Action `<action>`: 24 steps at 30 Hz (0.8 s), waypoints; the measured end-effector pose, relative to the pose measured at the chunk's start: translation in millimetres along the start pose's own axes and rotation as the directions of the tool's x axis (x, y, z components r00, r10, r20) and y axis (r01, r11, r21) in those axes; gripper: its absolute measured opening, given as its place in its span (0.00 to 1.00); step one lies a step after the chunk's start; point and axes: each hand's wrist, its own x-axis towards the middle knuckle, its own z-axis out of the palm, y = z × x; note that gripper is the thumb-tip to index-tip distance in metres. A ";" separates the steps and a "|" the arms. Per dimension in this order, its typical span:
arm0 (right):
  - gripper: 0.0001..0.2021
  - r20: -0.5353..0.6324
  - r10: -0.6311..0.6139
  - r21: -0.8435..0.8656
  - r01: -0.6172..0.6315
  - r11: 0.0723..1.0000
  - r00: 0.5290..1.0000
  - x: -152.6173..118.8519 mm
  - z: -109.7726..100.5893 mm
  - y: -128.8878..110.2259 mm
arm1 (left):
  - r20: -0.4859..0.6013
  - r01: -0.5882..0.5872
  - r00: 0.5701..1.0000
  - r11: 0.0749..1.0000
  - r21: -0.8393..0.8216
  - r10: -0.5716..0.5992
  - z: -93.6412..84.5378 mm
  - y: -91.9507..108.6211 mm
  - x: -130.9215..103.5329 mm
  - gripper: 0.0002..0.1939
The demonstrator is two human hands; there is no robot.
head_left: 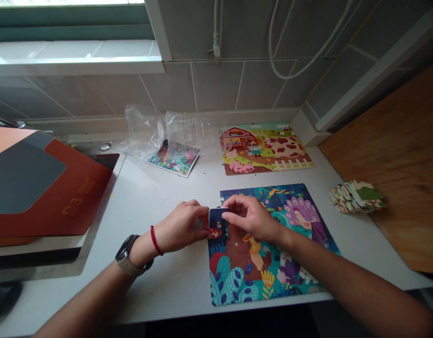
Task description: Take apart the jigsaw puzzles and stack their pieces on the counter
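Note:
A dark blue puzzle piece [216,218] with a small red patch near its lower edge is pinched between my two hands. At its left edge are the thumb and fingers of my left hand [184,226], which wears a red cord and a watch. My right hand [254,218] grips the piece's upper right side with thumb and forefinger. Beneath lies a colourful jigsaw puzzle [234,286] with a brown animal, a purple peacock and leafy plants. My right hand and forearm hide part of it, and the piece covers its upper left edge.
Behind are a farm-scene puzzle [266,149], a small picture card [176,158] and clear plastic bags [146,131]. A stack of puzzle pieces [357,197] sits right, near a wooden board [396,164]. An orange-red box [79,197] stands left over the sink edge.

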 end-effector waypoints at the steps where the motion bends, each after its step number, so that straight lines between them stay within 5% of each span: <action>1: 0.09 0.041 0.039 -0.015 -0.038 0.999 0.998 -0.7 -1.3 0.0 | 0.012 -0.011 1.000 1.000 -0.019 0.011 -1.0 -0.7 -0.2 0.09; 4: 0.08 0.150 0.119 -0.160 -0.094 0.983 0.982 -4.8 -3.1 -1.7 | 0.043 -0.036 0.998 0.996 -0.077 0.040 -3.6 -3.3 -0.7 0.11; 7: 0.05 0.140 0.063 -0.307 -0.017 0.951 0.988 -9.6 0.1 -4.7 | 0.040 -0.046 0.998 0.994 -0.102 0.050 -4.0 -4.6 -0.7 0.16; 14: 0.03 0.143 0.074 -0.375 -0.015 0.927 0.987 -16.3 8.2 -10.0 | 0.011 -0.057 0.998 0.993 -0.106 0.058 -4.4 -2.9 0.3 0.13; 24: 0.08 0.206 0.080 -0.077 -0.065 0.995 0.975 -16.3 7.8 -8.7 | 0.090 -0.085 0.994 0.969 0.232 0.066 8.7 13.8 -10.9 0.30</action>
